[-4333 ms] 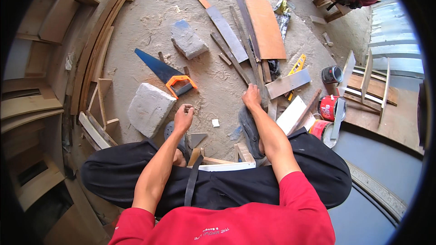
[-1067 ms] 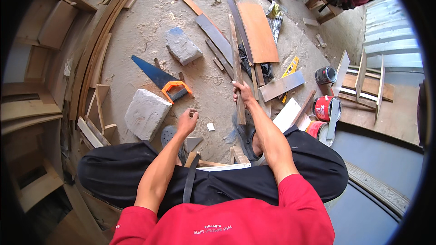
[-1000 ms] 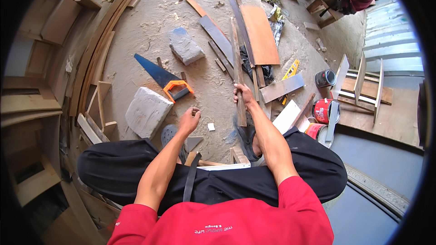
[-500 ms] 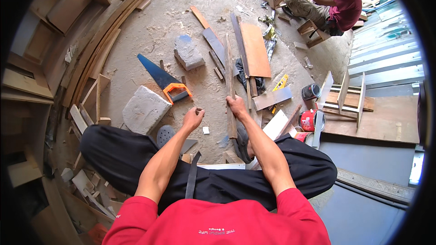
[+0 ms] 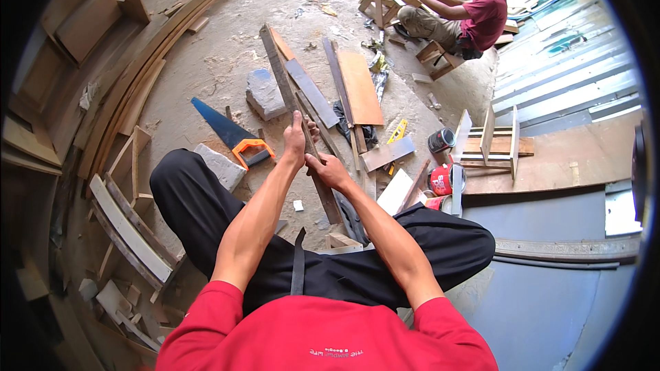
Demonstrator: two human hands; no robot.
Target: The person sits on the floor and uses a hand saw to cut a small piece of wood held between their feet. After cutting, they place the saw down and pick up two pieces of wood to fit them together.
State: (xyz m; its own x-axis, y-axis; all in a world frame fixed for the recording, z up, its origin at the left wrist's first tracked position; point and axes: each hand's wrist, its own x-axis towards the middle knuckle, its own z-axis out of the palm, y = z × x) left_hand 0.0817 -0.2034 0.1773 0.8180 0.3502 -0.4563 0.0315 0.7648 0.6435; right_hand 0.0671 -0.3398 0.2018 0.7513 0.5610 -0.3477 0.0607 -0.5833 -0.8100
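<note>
A long, narrow wooden strip [image 5: 278, 65] slants up and leftward in front of me, with its near end close to my foot. My left hand [image 5: 295, 139] is closed around the middle of the strip, some of its fingers showing on the far side. Just below it, my right hand [image 5: 329, 170] grips the same strip, thumb laid along the wood. To the left of my hands a handsaw [image 5: 223, 124] with a blue blade and an orange and black handle lies on the ground. A concrete block [image 5: 267, 93] with a bluish top sits behind the strip.
A second concrete block [image 5: 221, 166] is partly hidden by my knee. Boards [image 5: 361, 89], a yellow level [image 5: 397, 132] and paint cans [image 5: 440, 140] lie to the right. Small wooden frames [image 5: 489, 141] stand farther right. Another person [image 5: 474, 24] sits at the back right.
My left hand has come over from the left and taken hold of the strip. The strip's far end has swung left and up. My left knee is raised, and the view has shifted.
</note>
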